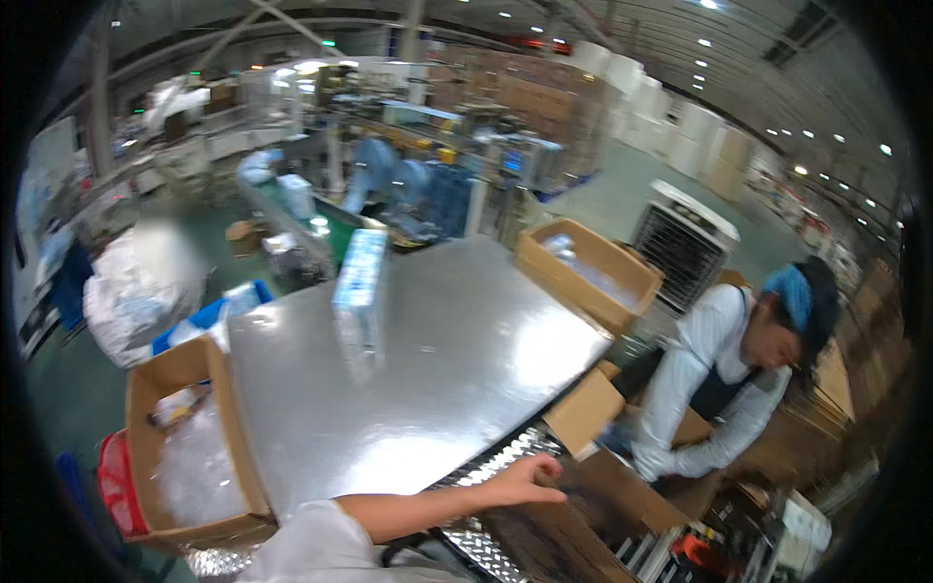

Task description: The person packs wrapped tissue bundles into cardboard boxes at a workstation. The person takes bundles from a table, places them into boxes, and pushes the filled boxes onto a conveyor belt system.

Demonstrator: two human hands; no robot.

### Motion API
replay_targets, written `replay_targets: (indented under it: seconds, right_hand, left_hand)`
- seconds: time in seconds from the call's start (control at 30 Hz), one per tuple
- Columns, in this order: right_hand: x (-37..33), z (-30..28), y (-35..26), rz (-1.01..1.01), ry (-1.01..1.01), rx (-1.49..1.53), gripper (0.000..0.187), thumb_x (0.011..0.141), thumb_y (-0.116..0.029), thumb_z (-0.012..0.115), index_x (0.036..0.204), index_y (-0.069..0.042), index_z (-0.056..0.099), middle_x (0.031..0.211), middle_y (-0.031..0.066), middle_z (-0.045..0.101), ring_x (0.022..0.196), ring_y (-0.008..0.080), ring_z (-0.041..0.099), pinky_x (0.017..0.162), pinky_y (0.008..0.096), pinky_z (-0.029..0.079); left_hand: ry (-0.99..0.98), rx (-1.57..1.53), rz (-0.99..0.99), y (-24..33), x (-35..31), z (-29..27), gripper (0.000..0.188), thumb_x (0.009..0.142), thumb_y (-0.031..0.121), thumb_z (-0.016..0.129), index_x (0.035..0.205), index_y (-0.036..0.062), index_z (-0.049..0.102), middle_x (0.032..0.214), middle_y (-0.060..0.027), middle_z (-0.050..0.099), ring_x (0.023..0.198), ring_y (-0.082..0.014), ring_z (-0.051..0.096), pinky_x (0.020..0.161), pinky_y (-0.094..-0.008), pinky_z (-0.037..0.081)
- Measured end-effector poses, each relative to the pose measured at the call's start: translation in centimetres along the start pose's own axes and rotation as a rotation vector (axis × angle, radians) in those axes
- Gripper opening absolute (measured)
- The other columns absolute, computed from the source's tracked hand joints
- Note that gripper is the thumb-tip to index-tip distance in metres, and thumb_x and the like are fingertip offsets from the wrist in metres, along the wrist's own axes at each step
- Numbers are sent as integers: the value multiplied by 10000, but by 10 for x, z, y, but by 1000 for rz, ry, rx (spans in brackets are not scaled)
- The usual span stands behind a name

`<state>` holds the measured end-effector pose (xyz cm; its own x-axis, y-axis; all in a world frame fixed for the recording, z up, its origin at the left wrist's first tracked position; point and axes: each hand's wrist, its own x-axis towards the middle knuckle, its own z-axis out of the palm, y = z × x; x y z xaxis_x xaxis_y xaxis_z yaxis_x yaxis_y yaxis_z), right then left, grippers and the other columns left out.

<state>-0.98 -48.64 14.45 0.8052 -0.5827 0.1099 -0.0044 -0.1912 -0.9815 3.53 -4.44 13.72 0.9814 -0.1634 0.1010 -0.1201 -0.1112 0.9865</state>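
My left hand point(528, 483) reaches to the right from a white sleeve, across the near edge of the steel table point(428, 379). Its fingers curl over the edge of an open brown cardboard box point(559, 534), which stands low beside the table. The inside of that box looks dark, and I cannot make out any contents. My right hand is out of view. On the table's far left part stands an upright, shiny blue-and-white pack point(361, 282), blurred.
At the right a co-worker point(719, 369) bends over another open carton point(588, 408). A carton of clear plastic point(199, 466) stands at the table's left, and another carton point(588, 277) at its far right. Beyond are an air cooler point(683, 248) and a green conveyor point(292, 209).
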Motion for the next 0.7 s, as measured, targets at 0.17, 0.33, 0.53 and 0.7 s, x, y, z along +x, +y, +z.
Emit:
replay_targets:
  seconds: [0.17, 0.33, 0.53, 0.7]
  right_hand:
    - [-80, -101, -1, -13, 254, -59, 622, 748, -205, 651, 1237, -52, 298, 1087, 120, 490, 1001, 213, 507, 849, 336, 421]
    - [-138, -111, 46, 18, -106, -85, 744, 762, -262, 649, 1276, -14, 171, 1172, 150, 383, 1090, 230, 421, 936, 345, 350]
    - [-151, -87, 22, -234, -375, -627, 887, 772, -352, 554, 1336, 75, 18, 1347, 272, 216, 1244, 345, 276, 1019, 350, 254]
    - [-126, -87, 2, 112, -478, -1119, 437, 777, -238, 454, 1030, 117, 419, 919, 293, 552, 607, 405, 572, 568, 427, 478]
  left_hand:
    - [160, -389, -70, -12, -20, -11, 201, 639, 57, 657, 823, -4, 602, 752, -86, 581, 739, -180, 567, 665, -292, 455]
    - [490, 199, -278, -5, -83, -71, 291, 716, 182, 674, 908, -24, 599, 863, -98, 615, 725, -224, 545, 667, -352, 457]
    - [-237, 180, -77, 88, -70, 41, 540, 767, 30, 595, 1261, 18, 376, 1122, -150, 510, 860, -212, 490, 747, -295, 413]
    - [-989, 31, -48, 88, -74, 58, 856, 752, -22, 600, 1392, 59, 37, 1390, -131, 221, 1213, -231, 313, 962, -310, 300]
